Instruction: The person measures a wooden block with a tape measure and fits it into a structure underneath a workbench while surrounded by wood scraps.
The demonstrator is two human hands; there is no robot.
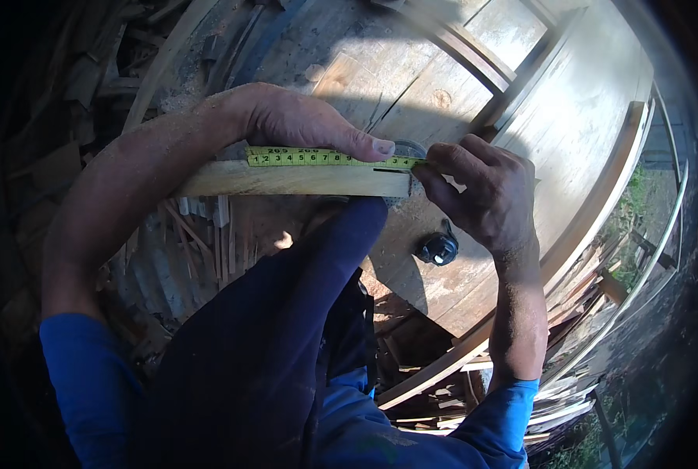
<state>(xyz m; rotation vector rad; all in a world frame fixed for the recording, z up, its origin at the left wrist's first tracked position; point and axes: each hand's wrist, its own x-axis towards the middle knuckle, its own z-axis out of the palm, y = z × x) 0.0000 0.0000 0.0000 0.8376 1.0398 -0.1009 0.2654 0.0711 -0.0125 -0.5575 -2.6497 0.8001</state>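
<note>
A wooden strip (pixel 302 182) lies level in front of me, with its right end above my raised knee in dark trousers. Along its upper side runs the yellow-green blade of a tape measure (pixel 302 157). My left hand (pixel 310 125) reaches over from the left and is closed on the blade, its thumb stretched along it; the other fingers are mostly hidden. At the blade's right end, my right hand (pixel 478 187) pinches the tape between thumb and bent fingers. A thin dark line (pixel 392 170) shows just below the tape; I cannot tell whether it is a mark or an object.
A small round black object (pixel 438 248) rests on the wooden work surface (pixel 462 285), below my right hand. Dark wooden bars (pixel 513 94) lie at the upper right, with a long curved board edge (pixel 599 211) beyond. Scrap wood (pixel 184 258) is piled on the left and lower right.
</note>
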